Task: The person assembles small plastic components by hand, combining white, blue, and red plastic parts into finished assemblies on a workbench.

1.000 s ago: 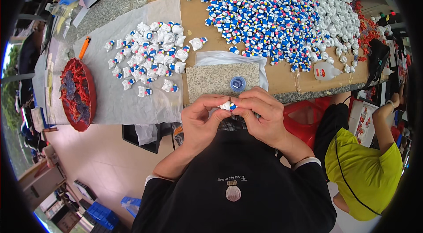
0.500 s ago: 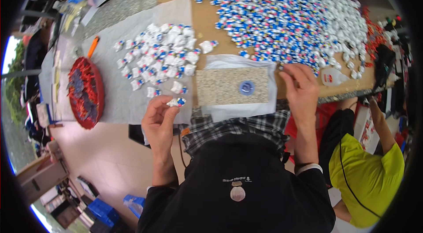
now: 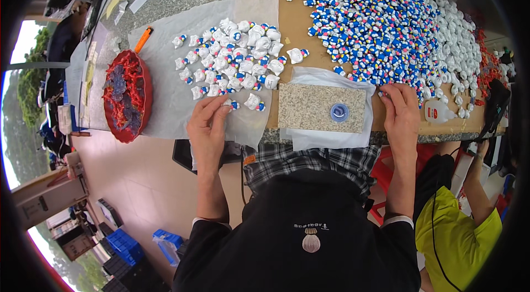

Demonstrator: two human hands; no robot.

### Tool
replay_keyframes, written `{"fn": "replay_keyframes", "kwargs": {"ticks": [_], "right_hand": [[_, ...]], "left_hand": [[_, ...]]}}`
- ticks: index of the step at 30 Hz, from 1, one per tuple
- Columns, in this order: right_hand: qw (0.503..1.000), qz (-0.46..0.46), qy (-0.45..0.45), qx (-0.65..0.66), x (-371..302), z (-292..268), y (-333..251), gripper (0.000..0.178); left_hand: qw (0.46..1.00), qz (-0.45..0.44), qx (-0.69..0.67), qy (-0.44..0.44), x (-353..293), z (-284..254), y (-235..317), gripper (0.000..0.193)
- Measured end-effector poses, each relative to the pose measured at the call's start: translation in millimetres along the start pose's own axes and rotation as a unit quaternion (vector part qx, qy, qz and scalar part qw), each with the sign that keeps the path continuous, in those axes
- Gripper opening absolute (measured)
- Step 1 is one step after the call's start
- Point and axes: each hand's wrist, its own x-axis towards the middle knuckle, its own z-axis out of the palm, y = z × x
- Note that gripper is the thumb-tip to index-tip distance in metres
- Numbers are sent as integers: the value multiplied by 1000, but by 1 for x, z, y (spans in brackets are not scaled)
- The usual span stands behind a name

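Observation:
My left hand [image 3: 206,125] has its thumb and fingers closed on a small white-and-blue figurine [image 3: 232,104], low over the white paper sheet [image 3: 157,93]. Just beyond it lies a group of similar white figurines with blue and coloured parts [image 3: 232,57]. My right hand [image 3: 402,112] is pinched at the near edge of a big heap of small blue-and-white pieces [image 3: 381,32]; whatever is between its fingertips is too small to make out. Between my hands, a speckled stone slab [image 3: 303,107] rests on a white cloth [image 3: 359,138], with a small round blue dish [image 3: 339,112] on it.
A red oval tray [image 3: 144,118] of red pieces stands at the left, near an orange cutter [image 3: 144,39]. White pieces [image 3: 461,54] lie beyond the heap. A clear bottle [image 3: 438,111] lies right of my right hand. A person in a yellow-green shirt [image 3: 461,231] sits at the right.
My left hand has lowered the figurine toward the paper, close to the grouped figurines. My right hand stays pinched at the heap's edge. The whole view has shifted, with the table appearing further right.

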Motion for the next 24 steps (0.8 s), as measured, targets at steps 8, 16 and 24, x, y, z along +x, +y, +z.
{"fn": "replay_keyframes", "kwargs": {"ticks": [8,16,24], "right_hand": [[997,-47,56,-3,1,0,-2,22],[987,62,11,149,-14,-22,-5,24],[999,-18,-17,35,-30,-11,1,31]], "left_hand": [[984,104,132,50,-1,15,42,24],[938,289,116,-152,77,101,98,15],[851,416,321,1,188,154,68,22]]}}
